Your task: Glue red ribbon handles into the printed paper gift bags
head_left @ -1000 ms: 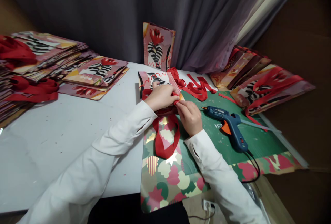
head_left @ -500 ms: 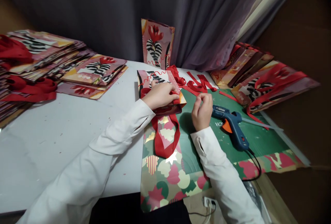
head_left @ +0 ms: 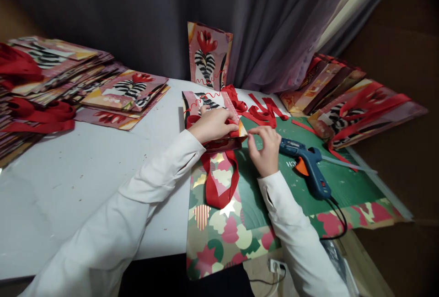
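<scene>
A flat patterned paper gift bag [head_left: 209, 101] with a zebra-striped flower print lies in front of me. My left hand [head_left: 211, 124] presses down on its near edge, where a red ribbon handle [head_left: 218, 182] loops toward me. My right hand [head_left: 265, 148] hovers just right of the bag's corner, thumb and forefinger pinched together; whether anything is between them is not visible. A blue hot glue gun [head_left: 307, 166] with an orange trigger lies on the green cutting mat [head_left: 346, 182], right beside my right hand.
Stacks of flat bags [head_left: 68, 77] with red ribbons fill the left side of the white table [head_left: 68, 173]. One bag stands upright [head_left: 208, 55] against the grey curtain. More bags [head_left: 346, 105] lean at the right. Loose red ribbon pieces [head_left: 264, 111] lie behind the mat. Patterned wrapping paper [head_left: 222, 237] overhangs the front edge.
My right hand left the bag's edge, swung right toward the glue gun, and now comes back near the bag's corner. My left hand stays pressed on the bag.
</scene>
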{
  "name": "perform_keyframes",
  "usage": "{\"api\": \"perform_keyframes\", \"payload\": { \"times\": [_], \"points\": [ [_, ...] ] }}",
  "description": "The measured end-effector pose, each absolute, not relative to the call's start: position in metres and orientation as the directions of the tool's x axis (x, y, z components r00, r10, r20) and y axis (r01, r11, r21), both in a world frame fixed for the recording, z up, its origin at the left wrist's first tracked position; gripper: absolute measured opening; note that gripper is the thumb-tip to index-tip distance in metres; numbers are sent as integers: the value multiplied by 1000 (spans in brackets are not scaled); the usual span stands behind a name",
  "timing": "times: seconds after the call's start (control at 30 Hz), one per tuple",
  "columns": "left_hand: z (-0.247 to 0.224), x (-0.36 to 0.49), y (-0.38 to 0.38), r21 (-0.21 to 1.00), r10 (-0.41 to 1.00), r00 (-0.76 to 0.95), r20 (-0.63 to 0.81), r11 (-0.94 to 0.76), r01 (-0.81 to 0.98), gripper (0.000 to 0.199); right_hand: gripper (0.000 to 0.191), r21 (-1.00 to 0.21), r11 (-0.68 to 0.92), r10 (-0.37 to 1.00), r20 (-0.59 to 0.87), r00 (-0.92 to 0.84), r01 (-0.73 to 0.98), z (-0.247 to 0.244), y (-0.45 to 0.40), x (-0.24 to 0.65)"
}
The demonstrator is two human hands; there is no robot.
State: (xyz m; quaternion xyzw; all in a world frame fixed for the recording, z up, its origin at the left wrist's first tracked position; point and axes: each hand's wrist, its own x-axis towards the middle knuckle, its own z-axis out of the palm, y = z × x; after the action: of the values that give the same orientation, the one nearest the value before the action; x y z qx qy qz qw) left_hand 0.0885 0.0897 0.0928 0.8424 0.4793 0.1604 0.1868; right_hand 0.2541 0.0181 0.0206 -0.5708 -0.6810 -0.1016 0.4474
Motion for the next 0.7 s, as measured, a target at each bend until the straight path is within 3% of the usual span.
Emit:
{"api": "perform_keyframes", "payload": {
  "times": [0.7],
  "points": [
    [96, 91, 84, 458, 851, 516, 94, -497, 737, 13, 6, -420, 249, 707, 695, 133, 872, 17, 16, 222]
  ]
}}
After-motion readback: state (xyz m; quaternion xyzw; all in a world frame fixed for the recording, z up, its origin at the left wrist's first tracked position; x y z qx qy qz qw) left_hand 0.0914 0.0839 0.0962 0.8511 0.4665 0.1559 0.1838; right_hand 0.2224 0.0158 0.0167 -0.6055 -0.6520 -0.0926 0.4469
